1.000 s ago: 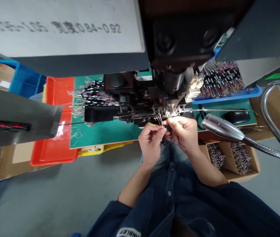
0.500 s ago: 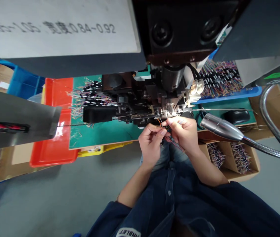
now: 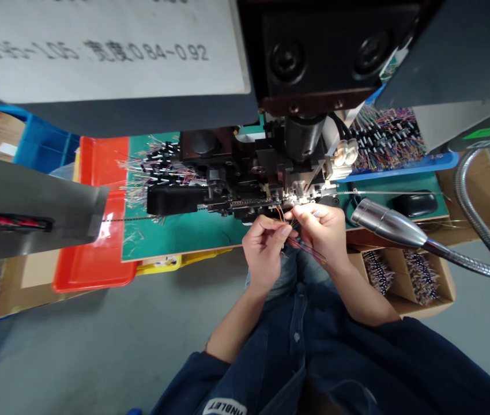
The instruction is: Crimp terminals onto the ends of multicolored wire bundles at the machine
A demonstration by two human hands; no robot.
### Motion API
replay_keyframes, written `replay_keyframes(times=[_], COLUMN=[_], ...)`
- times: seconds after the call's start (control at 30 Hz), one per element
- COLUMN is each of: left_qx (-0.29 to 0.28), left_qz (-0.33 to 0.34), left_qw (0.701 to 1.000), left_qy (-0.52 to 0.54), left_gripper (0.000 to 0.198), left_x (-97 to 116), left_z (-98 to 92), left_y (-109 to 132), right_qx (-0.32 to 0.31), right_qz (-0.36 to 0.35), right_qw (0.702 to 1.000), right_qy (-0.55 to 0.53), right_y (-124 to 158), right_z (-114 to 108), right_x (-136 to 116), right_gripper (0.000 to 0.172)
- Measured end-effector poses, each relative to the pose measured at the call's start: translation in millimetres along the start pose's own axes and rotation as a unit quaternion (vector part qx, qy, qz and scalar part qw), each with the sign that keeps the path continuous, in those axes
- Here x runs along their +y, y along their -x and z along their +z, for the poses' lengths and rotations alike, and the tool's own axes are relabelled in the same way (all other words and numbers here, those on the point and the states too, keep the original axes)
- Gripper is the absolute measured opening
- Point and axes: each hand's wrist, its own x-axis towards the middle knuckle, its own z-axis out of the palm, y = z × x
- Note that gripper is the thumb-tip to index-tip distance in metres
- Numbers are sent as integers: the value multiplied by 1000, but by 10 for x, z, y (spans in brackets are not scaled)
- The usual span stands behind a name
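Both hands are closed in a small pinch. The left hand (image 3: pixel 264 248) and the right hand (image 3: pixel 320 236) hold thin coloured wires (image 3: pixel 308 249), too many and too thin to count, with the ends just under the head of one crimping machine (image 3: pixel 245 184). The machine stands on one green board (image 3: pixel 176 233). Right of the hands are one metal lamp (image 3: pixel 387 222), one blue tray (image 3: pixel 400 170) of wires and one cardboard box (image 3: pixel 444 282), with two compartments of wires. Left is one red tray (image 3: pixel 93 276).

This site is functioning as a wire-processing factory workstation: a crimping machine (image 3: pixel 245 173) is standing ahead of the left hand (image 3: pixel 264 248) and right hand (image 3: pixel 318 233), while cut coloured wires (image 3: pixel 420 276) are filling a cardboard bin (image 3: pixel 394 274) to their right.
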Motion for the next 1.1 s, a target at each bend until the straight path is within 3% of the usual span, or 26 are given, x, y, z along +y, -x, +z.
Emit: replay_keyframes(times=[0.33, 0.53, 0.73, 1.1], left_qx=[-3, -19, 5, 19], left_qz=[7, -12, 9, -1], left_qw=[1000, 1000, 1000, 1000], left_qy=[1, -2, 12, 13], left_gripper=[22, 24, 20, 23], left_x=[-1, -28, -16, -16], left_z=[-3, -25, -8, 0], left_y=[0, 20, 17, 19], right_qx=[-25, -23, -14, -3], right_qz=[-35, -23, 15, 16], right_qw=[998, 999, 998, 998], right_qy=[53, 14, -55, -62], right_y=[27, 20, 9, 9], right_z=[-14, -17, 23, 64], right_x=[36, 59, 53, 27], right_gripper=[30, 33, 34, 34])
